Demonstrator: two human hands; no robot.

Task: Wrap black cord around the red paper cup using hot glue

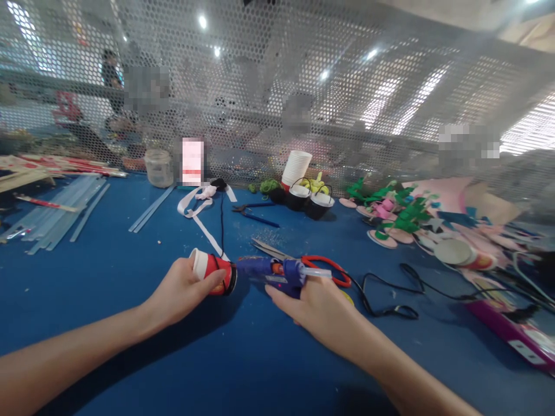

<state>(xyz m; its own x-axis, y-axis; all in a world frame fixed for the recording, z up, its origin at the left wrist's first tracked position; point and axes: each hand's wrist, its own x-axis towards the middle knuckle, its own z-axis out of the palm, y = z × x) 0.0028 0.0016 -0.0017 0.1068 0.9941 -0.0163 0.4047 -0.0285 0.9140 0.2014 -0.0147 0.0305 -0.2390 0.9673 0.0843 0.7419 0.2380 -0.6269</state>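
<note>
My left hand (184, 286) is wrapped round a red and white paper cup (203, 264), which lies tipped on its side above the table. A black band circles the cup's right end, and a black cord (222, 225) runs from it toward the back. In my right hand (321, 300) is a blue hot glue gun (271, 271) with a clear glue stick coming out of its rear. Its nozzle points left, close to the banded end of the cup; whether they touch I cannot tell. Red-handled scissors (323, 262) lie just behind the glue gun.
Pliers (255, 214), white ribbon (203, 228) and a glass jar (158, 168) lie behind. Stacked paper cups (296, 167) stand beside small black-and-white buckets (319, 205). Glue sticks (69, 208) lie left. A purple power strip (507, 332), cables and felt pieces (407, 216) occupy the right.
</note>
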